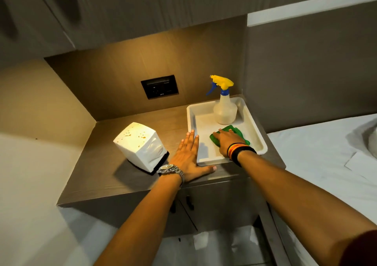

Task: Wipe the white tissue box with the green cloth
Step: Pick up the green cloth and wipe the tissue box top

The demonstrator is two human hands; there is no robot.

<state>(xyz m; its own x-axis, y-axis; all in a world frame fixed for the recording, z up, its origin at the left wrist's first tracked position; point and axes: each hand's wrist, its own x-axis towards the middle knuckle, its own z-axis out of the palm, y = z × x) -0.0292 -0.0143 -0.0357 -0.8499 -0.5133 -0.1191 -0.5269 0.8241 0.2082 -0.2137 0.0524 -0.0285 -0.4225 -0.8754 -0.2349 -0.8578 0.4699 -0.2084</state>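
Head view: white box [140, 146], blocky, orange specks on top, on wood-grain counter. R hand [227, 141] flat on crumpled green cloth [234, 134] in plastic tray [256, 131]; L hand [188, 155] splayed flat, holding nothing.

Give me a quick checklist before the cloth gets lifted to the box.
1. Right hand on cloth: ok, resting on it, grasp cannot tell.
2. Cloth in tray: ok.
3. Spray bottle upright, behind the cloth: ok.
4. Box clean: not ok, brown spots on top.
5. Left hand steadying box: not ok, flat on counter beside it.
6. Path from tray to box: ok.
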